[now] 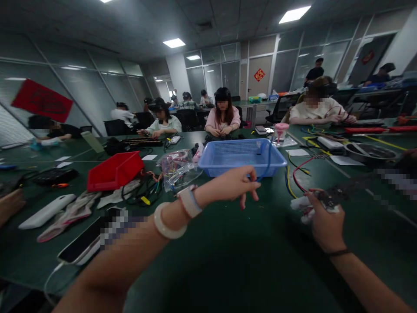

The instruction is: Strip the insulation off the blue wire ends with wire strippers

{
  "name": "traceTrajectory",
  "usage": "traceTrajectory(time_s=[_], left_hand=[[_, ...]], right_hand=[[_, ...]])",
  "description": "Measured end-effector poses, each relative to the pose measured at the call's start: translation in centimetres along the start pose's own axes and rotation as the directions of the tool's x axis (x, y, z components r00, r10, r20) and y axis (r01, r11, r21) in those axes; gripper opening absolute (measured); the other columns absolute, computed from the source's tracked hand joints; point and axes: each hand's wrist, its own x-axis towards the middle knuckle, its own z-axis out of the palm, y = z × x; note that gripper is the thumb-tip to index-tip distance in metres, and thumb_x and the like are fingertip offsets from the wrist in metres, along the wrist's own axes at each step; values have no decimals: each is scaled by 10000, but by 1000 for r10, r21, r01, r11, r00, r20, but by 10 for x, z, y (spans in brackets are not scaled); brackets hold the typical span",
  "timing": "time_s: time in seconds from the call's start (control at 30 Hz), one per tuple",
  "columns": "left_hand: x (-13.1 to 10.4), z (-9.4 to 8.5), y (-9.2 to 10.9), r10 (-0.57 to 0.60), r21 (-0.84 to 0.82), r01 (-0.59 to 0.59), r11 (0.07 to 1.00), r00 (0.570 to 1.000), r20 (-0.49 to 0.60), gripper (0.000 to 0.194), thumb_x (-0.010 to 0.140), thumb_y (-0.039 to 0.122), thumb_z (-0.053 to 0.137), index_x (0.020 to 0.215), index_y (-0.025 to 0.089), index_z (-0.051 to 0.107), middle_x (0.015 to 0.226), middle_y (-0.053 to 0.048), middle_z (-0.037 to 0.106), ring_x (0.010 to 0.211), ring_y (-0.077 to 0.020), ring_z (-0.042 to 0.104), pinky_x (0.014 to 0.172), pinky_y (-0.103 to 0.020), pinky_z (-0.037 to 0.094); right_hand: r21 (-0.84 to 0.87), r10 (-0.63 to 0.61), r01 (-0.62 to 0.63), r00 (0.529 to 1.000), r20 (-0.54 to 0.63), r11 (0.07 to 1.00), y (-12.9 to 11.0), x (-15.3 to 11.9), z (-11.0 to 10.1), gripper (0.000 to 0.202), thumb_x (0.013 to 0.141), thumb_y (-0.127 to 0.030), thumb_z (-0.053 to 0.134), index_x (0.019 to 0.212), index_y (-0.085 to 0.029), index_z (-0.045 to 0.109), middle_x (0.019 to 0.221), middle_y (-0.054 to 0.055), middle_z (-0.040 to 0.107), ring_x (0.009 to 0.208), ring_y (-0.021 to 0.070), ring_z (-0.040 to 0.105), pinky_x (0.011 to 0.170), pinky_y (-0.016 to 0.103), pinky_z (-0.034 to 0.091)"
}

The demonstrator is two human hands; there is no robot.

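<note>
My left hand, with a white bangle and a band at the wrist, reaches over the table just in front of a blue plastic basket. Its thumb and forefinger are pinched on a thin blue wire, which curves upward across the basket's right end. The other fingers hang loosely bent. To the right, my right hand is closed around a dark, shiny item with whitish crumpled material at its left side. Blur keeps me from telling what that item is. Yellow, blue and red wires lie just beyond it.
A red bin, a clear bag of wires, a glove and a phone on a cable lie left. Behind the basket stands a pink funnel-shaped thing. A metal pan is at right. Several people sit around.
</note>
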Motion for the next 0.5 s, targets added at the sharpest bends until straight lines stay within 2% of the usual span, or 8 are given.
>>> traceTrajectory(time_s=[0.13, 0.23, 0.3, 0.37, 0.5], left_hand=[[-48, 16, -65, -180, -199, 167, 966, 982, -49, 100, 936, 248, 461, 914, 178, 393, 912, -91, 715, 524, -99, 639, 415, -171, 383], [-69, 27, -98, -240, -391, 180, 903, 965, -110, 126, 939, 275, 459, 927, 177, 380, 927, -107, 717, 571, -110, 657, 436, -177, 389], [-80, 31, -107, -269, -487, 171, 857, 953, -139, 151, 931, 296, 478, 927, 175, 386, 907, -93, 717, 517, -89, 620, 417, -172, 361], [-90, 30, -109, -288, -574, 166, 802, 949, -128, 187, 909, 310, 521, 949, 169, 405, 882, -77, 717, 419, -46, 526, 376, -157, 275], [-105, 19, -107, -264, -738, 120, 664, 961, -81, 299, 822, 321, 646, 1016, 136, 512, 815, -29, 691, 337, 10, 357, 338, -162, 180]], right_hand=[[-138, 6, 14, 989, 145, 990, -1, -11, 0, 421, 643, -507, 732, 930, -211, 642, 640, 6, 589, 451, 128, 483, 369, 258, 384], [-234, 35, 19, 974, 224, 972, -1, -19, -1, 458, 623, -539, 726, 930, -208, 648, 568, -10, 555, 433, 129, 475, 368, 253, 380], [-281, 52, 24, 965, 258, 959, 0, -22, -1, 485, 603, -557, 728, 925, -202, 654, 549, -14, 544, 437, 133, 477, 377, 256, 384], [-323, 64, 36, 954, 294, 946, 0, -24, -1, 519, 597, -573, 725, 940, -190, 655, 577, -5, 561, 446, 134, 481, 386, 259, 385], [-382, 80, 65, 933, 352, 922, 1, -23, -2, 528, 643, -567, 699, 983, -167, 642, 619, 11, 581, 462, 129, 484, 407, 257, 389]])
